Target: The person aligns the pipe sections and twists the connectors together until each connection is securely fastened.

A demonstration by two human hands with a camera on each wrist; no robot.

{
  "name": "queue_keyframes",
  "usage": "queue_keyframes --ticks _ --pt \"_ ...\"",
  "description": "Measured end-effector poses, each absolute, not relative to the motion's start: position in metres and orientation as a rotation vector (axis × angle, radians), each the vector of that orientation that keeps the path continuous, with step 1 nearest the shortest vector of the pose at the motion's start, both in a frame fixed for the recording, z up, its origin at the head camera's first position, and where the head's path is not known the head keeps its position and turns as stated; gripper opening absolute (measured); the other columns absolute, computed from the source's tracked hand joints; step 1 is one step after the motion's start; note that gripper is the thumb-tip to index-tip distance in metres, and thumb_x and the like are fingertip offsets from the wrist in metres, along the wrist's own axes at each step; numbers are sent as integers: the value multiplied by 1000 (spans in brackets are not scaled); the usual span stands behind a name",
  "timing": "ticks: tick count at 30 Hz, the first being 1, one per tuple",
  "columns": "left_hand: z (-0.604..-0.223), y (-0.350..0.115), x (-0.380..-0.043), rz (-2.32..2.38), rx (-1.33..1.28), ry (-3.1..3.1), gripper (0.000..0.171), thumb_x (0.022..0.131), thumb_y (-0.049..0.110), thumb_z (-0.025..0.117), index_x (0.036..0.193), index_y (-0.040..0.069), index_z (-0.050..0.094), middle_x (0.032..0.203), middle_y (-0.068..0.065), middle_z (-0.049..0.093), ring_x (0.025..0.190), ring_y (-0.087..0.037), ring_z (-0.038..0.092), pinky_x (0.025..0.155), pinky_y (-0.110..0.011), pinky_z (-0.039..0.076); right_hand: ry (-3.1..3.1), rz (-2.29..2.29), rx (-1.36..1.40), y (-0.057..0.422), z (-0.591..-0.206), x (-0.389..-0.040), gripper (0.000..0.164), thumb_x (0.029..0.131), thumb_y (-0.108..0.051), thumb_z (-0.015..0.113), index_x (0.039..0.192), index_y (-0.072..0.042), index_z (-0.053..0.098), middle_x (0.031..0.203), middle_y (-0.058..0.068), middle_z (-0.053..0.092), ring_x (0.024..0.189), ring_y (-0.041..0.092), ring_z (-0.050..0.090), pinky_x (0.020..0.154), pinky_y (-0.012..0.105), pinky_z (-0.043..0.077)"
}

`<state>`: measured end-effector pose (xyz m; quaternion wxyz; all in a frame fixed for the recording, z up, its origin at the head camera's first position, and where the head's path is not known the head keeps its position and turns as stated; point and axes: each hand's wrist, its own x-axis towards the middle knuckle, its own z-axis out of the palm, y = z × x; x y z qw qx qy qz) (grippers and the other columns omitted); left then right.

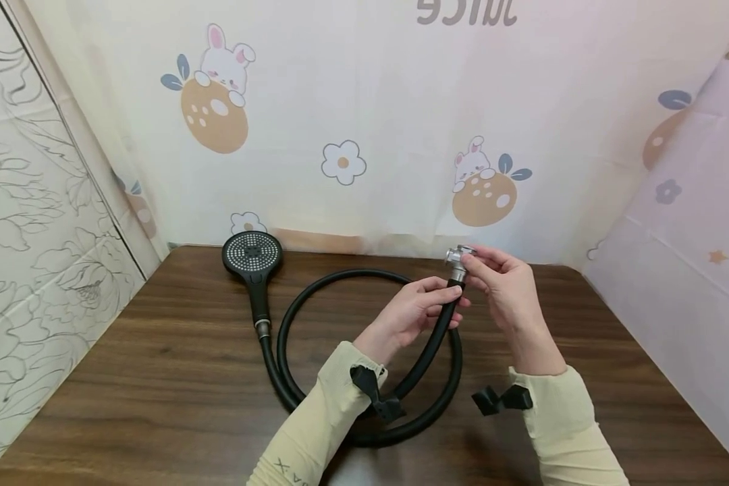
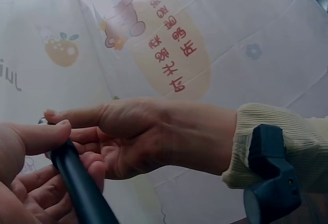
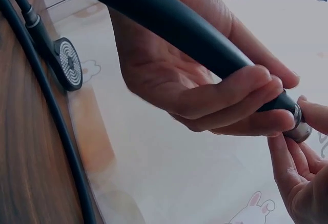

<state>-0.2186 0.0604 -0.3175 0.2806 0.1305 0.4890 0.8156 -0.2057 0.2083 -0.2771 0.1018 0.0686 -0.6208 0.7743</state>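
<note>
A black shower hose point(image 1: 428, 354) rises from the table to a silver metal fitting point(image 1: 457, 260) at its raised end. My left hand point(image 1: 414, 312) grips the hose just below that fitting, thumb on one side and fingers round the other, as the right wrist view also shows. With thumb and fingertips my right hand point(image 1: 505, 287) pinches the fitting, hiding part of it. On the left of the table lies a black shower head point(image 1: 252, 253), its spray face up, joined to the other end of the hose by a silver collar point(image 1: 262, 328).
The hose lies in a wide loop on the brown wooden table point(image 1: 176, 378), partly under my left forearm. A printed curtain point(image 1: 389, 101) hangs along the table's back edge. Black camera mounts point(image 1: 501, 399) sit at both wrists.
</note>
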Motion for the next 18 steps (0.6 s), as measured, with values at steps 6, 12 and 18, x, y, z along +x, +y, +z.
queue_keyframes --ticks 6,12,18 --pt "-317 49 -224 2064 532 1284 28 95 17 47 114 -2 53 111 -26 60 74 -16 65 78 -35 52 -1840 2304 238 210 -279 -208 11 82 -4 64 89 -11 68 78 -1 66 69 8 64 63 19 52" --pt "-318 44 -227 2002 641 1254 35 97 14 40 123 -8 48 122 -32 49 80 -16 65 83 -35 50 -1840 2309 237 209 -280 -208 10 82 -4 64 87 -12 68 77 -2 65 68 7 63 62 19 52" --pt "-321 43 -226 2003 619 1216 39 98 15 39 125 -13 44 112 -24 60 80 -14 64 76 -29 51 -1854 2304 225 208 -281 -208 10 82 -5 65 87 -13 68 77 -2 65 68 7 63 63 19 52"
